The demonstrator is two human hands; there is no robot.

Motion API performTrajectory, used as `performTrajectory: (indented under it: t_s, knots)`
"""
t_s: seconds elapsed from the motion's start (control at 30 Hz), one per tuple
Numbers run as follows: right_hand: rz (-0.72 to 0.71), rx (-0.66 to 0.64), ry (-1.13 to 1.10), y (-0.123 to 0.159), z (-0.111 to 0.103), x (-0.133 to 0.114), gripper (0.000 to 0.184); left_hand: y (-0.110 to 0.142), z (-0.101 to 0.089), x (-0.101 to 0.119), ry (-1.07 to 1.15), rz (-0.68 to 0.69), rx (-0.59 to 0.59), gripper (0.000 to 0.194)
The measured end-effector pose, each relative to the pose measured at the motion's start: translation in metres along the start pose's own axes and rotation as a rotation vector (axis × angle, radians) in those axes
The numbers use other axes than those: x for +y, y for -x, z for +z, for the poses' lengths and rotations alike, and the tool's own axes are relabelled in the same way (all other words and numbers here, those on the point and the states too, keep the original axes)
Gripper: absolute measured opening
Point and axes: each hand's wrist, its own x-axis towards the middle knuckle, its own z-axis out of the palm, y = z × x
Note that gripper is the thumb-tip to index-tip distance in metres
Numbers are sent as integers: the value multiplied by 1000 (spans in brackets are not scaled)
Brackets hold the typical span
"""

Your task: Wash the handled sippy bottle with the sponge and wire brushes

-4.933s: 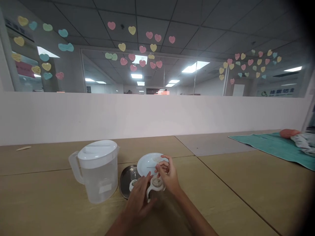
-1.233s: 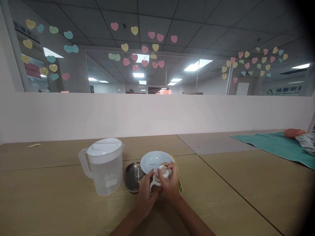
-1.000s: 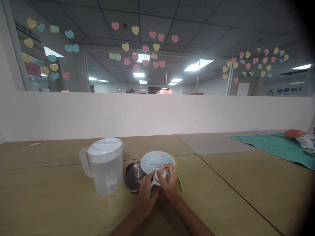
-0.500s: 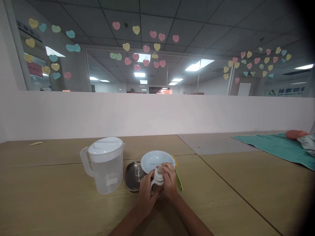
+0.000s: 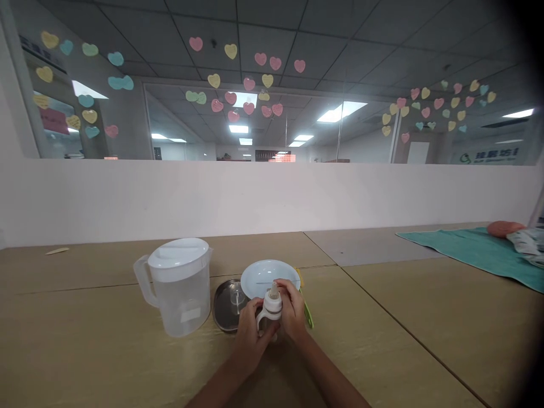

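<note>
A small baby bottle point(image 5: 271, 306) with a white collar, white side handles and a pale teat stands upright low in the middle of the head view. My left hand point(image 5: 247, 334) is wrapped round its body from the left. My right hand point(image 5: 292, 309) is closed round the collar from the right. Just behind the bottle lies a white plate point(image 5: 267, 275) with a thin stick across it. A round metal lid point(image 5: 226, 306) with a clear knob lies to the plate's left.
A clear plastic jug point(image 5: 181, 293) with a white lid holds water, left of the metal lid. A green strip point(image 5: 306, 313) lies by my right hand. A teal towel point(image 5: 471, 253) with cloth bundles is at the far right. A white partition point(image 5: 272, 195) backs the wooden table point(image 5: 425, 340).
The teat and collar, which my right hand was setting onto the bottle, now sit upright on it. My right hand has turned on the collar. My left hand keeps hold of the body.
</note>
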Motion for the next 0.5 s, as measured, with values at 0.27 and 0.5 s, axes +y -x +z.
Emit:
performTrajectory:
  t_s: [0.27, 0.5]
  knots:
    - [-45, -35, 144, -1, -5, -1, 25, -1, 0, -1, 13, 8, -33, 44]
    - [-93, -61, 148, -4, -8, 3, 25, -1, 0, -4, -1, 34, -50, 39]
